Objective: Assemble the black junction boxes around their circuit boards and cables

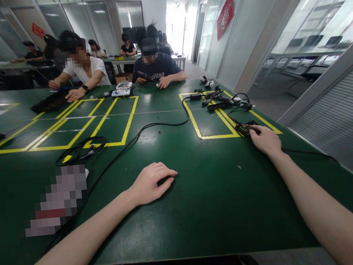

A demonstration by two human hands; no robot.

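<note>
My left hand (152, 184) rests on the green table (203, 213), palm down. Its fingers lie stretched out with the thumb apart, and nothing is in it. Out to the right, my right hand (266, 139) grips the edge of a small black part (244, 128) that looks like an open circuit board or frame with coppery spots. This part sits on the yellow tape near the table's right side, and my fingers hide some of it. Just beyond lies a jumble of black cables and small parts (219, 101).
A long black cable (139, 132) crosses the table from the jumble to a coiled cable (81, 151) on the left. A blurred-out flat item (60, 200) lies near my left forearm. Across the table, two people work beside a white device (122, 89) and a black tray-like object (51, 100).
</note>
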